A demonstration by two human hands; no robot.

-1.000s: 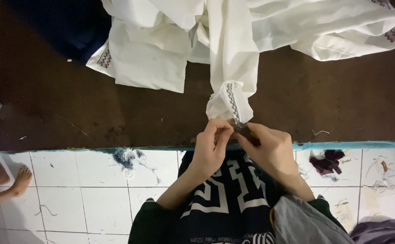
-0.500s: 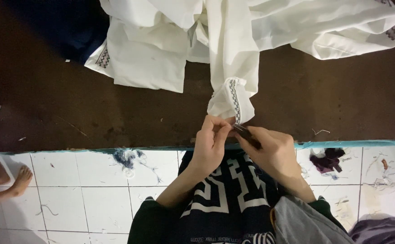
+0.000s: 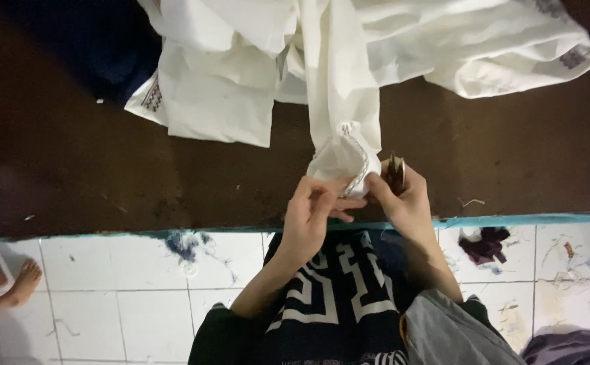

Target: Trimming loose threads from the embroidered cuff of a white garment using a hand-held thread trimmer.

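Looking down at a dark brown counter (image 3: 106,169) with a heap of white garment (image 3: 295,61) piled across the far side. Long white sleeve (image 3: 341,101) running from the heap straight toward the near edge, long axis pretty much front-to-back, cuff (image 3: 342,162) with its dark embroidered trim pointing at the body. Cuff end now bunched up and lifted a little, opening turned upward, trim curving round the rim.

Left hand (image 3: 312,216) curled in under the cuff, fingers (image 3: 339,203) bent and pinching the trimmed edge. Right hand (image 3: 406,203) right beside it, closed around a small dark tool (image 3: 395,172) sticking up between thumb and fingers, touching the cuff's right side; can't tell exactly what kind of tool.

Compared with half a second back: cuff hung flat then, trim as a straight vertical stripe, now scrunched into a rounded pouch. Tool lay slanted across the right hand, now stands nearly upright. Both hands a touch farther right, still at the counter's near edge.

White tiled floor (image 3: 106,284) below, scattered thread scraps, dark patterned cloth (image 3: 335,290) on the lap, somebody else's bare foot (image 3: 24,280) at far left
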